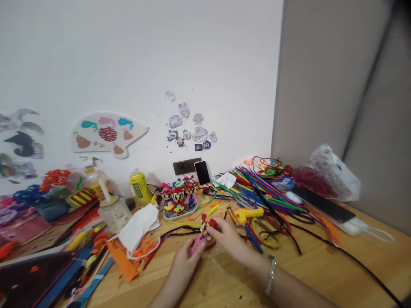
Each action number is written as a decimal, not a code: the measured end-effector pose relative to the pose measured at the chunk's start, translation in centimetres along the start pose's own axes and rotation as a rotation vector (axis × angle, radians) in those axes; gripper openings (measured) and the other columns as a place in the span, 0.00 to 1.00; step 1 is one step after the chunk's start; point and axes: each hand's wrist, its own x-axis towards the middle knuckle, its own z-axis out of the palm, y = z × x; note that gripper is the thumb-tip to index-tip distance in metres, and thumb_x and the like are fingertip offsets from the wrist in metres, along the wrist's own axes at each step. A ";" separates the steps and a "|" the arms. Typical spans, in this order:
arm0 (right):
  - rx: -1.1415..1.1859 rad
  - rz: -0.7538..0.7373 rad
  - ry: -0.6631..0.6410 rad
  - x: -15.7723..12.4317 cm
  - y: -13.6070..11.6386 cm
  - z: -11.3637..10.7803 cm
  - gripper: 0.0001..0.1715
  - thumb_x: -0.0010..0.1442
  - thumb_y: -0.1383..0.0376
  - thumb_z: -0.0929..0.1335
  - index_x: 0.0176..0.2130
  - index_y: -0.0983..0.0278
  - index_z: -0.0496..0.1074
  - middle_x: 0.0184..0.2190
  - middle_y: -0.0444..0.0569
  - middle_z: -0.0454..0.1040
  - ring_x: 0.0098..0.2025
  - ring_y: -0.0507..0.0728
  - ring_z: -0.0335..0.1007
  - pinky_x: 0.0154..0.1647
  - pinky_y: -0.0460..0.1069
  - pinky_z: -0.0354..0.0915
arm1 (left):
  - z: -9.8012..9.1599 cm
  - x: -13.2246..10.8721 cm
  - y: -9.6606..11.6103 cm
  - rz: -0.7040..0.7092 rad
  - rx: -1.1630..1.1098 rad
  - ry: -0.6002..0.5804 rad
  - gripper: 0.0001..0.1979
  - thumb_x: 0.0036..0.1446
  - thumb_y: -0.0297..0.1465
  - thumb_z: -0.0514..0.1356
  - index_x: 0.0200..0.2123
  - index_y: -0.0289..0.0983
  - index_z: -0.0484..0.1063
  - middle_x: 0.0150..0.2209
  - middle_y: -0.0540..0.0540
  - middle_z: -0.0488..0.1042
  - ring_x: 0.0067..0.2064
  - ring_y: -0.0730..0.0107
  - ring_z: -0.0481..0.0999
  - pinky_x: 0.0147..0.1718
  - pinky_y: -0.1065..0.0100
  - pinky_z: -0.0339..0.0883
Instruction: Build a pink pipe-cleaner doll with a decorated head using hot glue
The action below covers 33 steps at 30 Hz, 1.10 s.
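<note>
A small pink figurine (203, 236) with a red, bow-like top is held over the near part of the table. The fingers of my left hand (186, 259) are closed around its pink lower body. My right hand (228, 238) has its thumb and fingers closed at the red top and head, partly covering them. Just beyond stands a white tray (180, 216) crowded with several similar colourful figurines (178, 196). A yellow glue gun (248, 213) lies to the right of my right hand.
Fuzzy coloured craft stems (244, 184) spread over the back right. A black cable (346, 259) crosses the right side. A phone (202, 173) leans by the wall, near a yellow-labelled bottle (140, 186). At left are a glass jar (114, 214), white mask (138, 229) and orange strip (122, 261).
</note>
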 end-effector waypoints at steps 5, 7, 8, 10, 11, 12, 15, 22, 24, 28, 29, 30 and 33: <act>0.039 -0.022 -0.120 0.0 0.2 -0.6 0.05 0.52 0.65 0.64 0.28 0.65 0.67 0.26 0.43 0.67 0.30 0.53 0.63 0.32 0.46 0.59 | -0.6 -0.2 -0.4 0.120 0.139 -0.087 0.14 0.48 0.37 0.59 0.37 0.39 0.76 0.39 0.44 0.79 0.40 0.55 0.74 0.42 0.64 0.63; 0.105 -0.041 -0.202 0.0 0.3 -0.9 0.05 0.53 0.65 0.64 0.30 0.65 0.67 0.27 0.44 0.69 0.31 0.54 0.64 0.33 0.46 0.60 | -0.8 -0.2 -0.5 0.148 0.186 -0.105 0.12 0.49 0.37 0.58 0.36 0.40 0.76 0.38 0.45 0.79 0.38 0.56 0.75 0.41 0.65 0.63; 0.139 -0.050 -0.233 0.0 0.3 -1.0 0.05 0.53 0.65 0.64 0.30 0.65 0.67 0.28 0.44 0.69 0.32 0.54 0.64 0.33 0.46 0.61 | -0.8 -0.2 -0.5 0.158 0.207 -0.113 0.12 0.50 0.37 0.58 0.36 0.40 0.76 0.37 0.45 0.80 0.38 0.56 0.75 0.40 0.66 0.64; 0.180 -0.062 -0.259 -0.1 0.4 -1.1 0.05 0.53 0.65 0.64 0.32 0.65 0.68 0.29 0.44 0.69 0.34 0.54 0.65 0.35 0.46 0.61 | -0.8 -0.3 -0.5 0.174 0.242 -0.121 0.12 0.50 0.37 0.58 0.36 0.40 0.77 0.36 0.46 0.80 0.36 0.57 0.76 0.38 0.67 0.65; 0.190 -0.065 -0.253 -0.1 0.4 -1.0 0.05 0.54 0.65 0.64 0.32 0.65 0.67 0.30 0.44 0.69 0.34 0.54 0.65 0.36 0.46 0.61 | -0.8 -0.3 -0.5 0.180 0.258 -0.119 0.12 0.51 0.37 0.57 0.36 0.40 0.76 0.36 0.46 0.80 0.36 0.57 0.76 0.38 0.67 0.65; 0.193 -0.065 -0.243 -0.2 0.5 -0.9 0.05 0.54 0.65 0.64 0.32 0.65 0.67 0.30 0.44 0.69 0.35 0.54 0.64 0.36 0.46 0.61 | -0.8 -0.4 -0.5 0.184 0.272 -0.113 0.13 0.51 0.37 0.57 0.36 0.40 0.76 0.36 0.46 0.80 0.36 0.58 0.76 0.38 0.67 0.65; 0.200 -0.049 -0.201 -0.6 0.5 -0.4 0.06 0.55 0.64 0.64 0.32 0.65 0.67 0.29 0.44 0.68 0.34 0.53 0.64 0.35 0.45 0.61 | -0.7 -0.5 -0.4 0.198 0.311 -0.098 0.13 0.53 0.37 0.55 0.37 0.39 0.75 0.37 0.45 0.79 0.36 0.58 0.75 0.38 0.66 0.65; 0.235 -0.003 -0.286 -0.2 0.3 -1.1 0.12 0.53 0.58 0.66 0.33 0.66 0.68 0.29 0.44 0.68 0.32 0.53 0.64 0.33 0.45 0.61 | -0.9 -0.5 0.0 0.236 0.390 -0.114 0.13 0.53 0.36 0.54 0.37 0.39 0.74 0.37 0.46 0.79 0.37 0.61 0.76 0.37 0.68 0.66; 0.189 -0.012 -0.331 0.1 0.2 -1.6 0.15 0.53 0.55 0.65 0.32 0.66 0.68 0.27 0.44 0.68 0.30 0.52 0.63 0.31 0.45 0.60 | -0.9 -0.4 -0.2 0.246 0.410 -0.119 0.12 0.53 0.36 0.54 0.37 0.39 0.74 0.36 0.46 0.79 0.36 0.62 0.76 0.36 0.68 0.66; 0.025 -0.042 -0.261 -0.3 0.0 -1.4 0.18 0.59 0.55 0.59 0.27 0.65 0.65 0.22 0.41 0.62 0.26 0.50 0.59 0.27 0.44 0.56 | -0.8 -0.3 -0.8 0.247 0.450 -0.115 0.11 0.53 0.36 0.54 0.36 0.38 0.72 0.34 0.44 0.79 0.34 0.61 0.77 0.34 0.67 0.67; 0.006 -0.038 -0.219 -0.5 0.0 -1.1 0.18 0.60 0.56 0.58 0.26 0.65 0.64 0.22 0.41 0.61 0.26 0.50 0.58 0.27 0.44 0.55 | -0.8 -0.4 -0.9 0.241 0.465 -0.110 0.11 0.52 0.35 0.55 0.37 0.38 0.72 0.35 0.44 0.79 0.35 0.61 0.77 0.34 0.67 0.67; -0.004 -0.033 -0.174 -0.7 0.0 -0.8 0.18 0.60 0.57 0.57 0.26 0.64 0.63 0.22 0.41 0.60 0.26 0.50 0.57 0.27 0.44 0.55 | -0.8 -0.4 -0.9 0.235 0.481 -0.111 0.12 0.51 0.35 0.56 0.38 0.38 0.71 0.36 0.44 0.79 0.35 0.61 0.77 0.34 0.67 0.67; -0.005 -0.021 -0.086 -1.1 0.3 0.2 0.16 0.60 0.59 0.57 0.26 0.64 0.61 0.23 0.41 0.59 0.28 0.51 0.57 0.30 0.45 0.56 | -0.9 -0.6 -0.8 0.241 0.520 -0.138 0.11 0.51 0.34 0.56 0.38 0.39 0.70 0.37 0.45 0.79 0.37 0.63 0.77 0.36 0.69 0.67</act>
